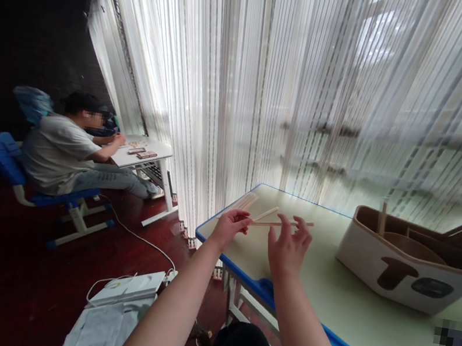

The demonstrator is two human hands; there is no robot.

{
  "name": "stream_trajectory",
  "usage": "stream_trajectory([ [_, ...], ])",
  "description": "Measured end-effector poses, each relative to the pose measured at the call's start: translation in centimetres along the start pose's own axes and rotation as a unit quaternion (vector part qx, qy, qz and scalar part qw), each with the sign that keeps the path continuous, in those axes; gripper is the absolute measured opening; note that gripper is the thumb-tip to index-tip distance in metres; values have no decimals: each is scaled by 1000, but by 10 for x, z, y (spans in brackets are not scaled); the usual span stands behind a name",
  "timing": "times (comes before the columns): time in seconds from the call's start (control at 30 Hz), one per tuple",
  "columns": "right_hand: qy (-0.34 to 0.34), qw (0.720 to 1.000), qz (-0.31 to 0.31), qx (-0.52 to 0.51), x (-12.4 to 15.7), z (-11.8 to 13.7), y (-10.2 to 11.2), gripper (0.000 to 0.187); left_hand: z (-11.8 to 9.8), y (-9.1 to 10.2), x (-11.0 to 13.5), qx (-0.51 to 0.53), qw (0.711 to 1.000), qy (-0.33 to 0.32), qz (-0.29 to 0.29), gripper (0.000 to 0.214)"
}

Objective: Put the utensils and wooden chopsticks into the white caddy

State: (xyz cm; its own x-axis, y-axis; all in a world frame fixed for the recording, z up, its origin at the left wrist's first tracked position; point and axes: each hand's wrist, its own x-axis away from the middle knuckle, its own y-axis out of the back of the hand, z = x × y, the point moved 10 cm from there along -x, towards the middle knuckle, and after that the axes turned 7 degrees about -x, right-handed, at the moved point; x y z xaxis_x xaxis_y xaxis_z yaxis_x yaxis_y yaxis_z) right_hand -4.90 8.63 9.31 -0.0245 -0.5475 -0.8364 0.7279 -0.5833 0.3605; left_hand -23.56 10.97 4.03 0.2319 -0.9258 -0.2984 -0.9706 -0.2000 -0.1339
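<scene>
My left hand (233, 228) is over the left end of the table, its thumb and fingers pinched on the near end of a thin pale wooden stick (265, 223), which looks like a chopstick. The stick points right and passes behind the fingers of my right hand (290, 245). That hand is raised with its fingers curved and apart; whether a fingertip touches the stick is unclear. A second pale stick (267, 213) slants away just beyond the left fingers. Several similar sticks (245, 201) lie side by side at the table's far left corner.
On the right of the blue-edged table (306, 304) stands a white bin (391, 276) with brown contents. A white curtain (246, 81) hangs behind. Left, a seated person (61, 150) works at another table (159, 152). A white box (127, 288) and cables are low down.
</scene>
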Motion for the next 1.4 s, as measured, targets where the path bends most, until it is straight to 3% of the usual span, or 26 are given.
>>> stream_trajectory([
  [0.07, -13, 1000, 11, 14, 1, -2, -2, 33, 0, -1, 1, 20, 1000, 4, 11, 37],
  [0.27, -21, 991, 132, 13, 7, -6, -31, 23, 3, -3, 2, 76, 996, 20, 35, 36],
  [0.43, -48, 982, 179, 17, 10, -13, -39, 21, 6, 0, 3, 34, 998, 40, 19, 33],
  [0.7, -70, 981, 182, 23, 10, -15, -37, 22, 12, 2, 3, -38, 998, 45, 9, 37],
  [0.87, -114, 987, 76, -85, 5, -17, -13, 24, 20, 17, -1, -15, 996, 67, -59, 33],
  [0.97, -188, 962, 99, -173, 11, -27, -23, 32, 22, 26, -2, 24, 993, 76, -86, 33],
  [1.07, -270, 916, 120, -272, 20, -38, -39, 36, 23, 35, 0, 52, 988, 85, -115, 34],
  [1.23, -336, 824, 20, -455, 21, -48, -37, 40, 20, 27, 1, 37, 993, 72, -83, 36],
  [1.4, -341, 804, -49, -485, 20, -57, -22, 38, 15, 7, 4, -47, 997, 63, -6, 37],
])
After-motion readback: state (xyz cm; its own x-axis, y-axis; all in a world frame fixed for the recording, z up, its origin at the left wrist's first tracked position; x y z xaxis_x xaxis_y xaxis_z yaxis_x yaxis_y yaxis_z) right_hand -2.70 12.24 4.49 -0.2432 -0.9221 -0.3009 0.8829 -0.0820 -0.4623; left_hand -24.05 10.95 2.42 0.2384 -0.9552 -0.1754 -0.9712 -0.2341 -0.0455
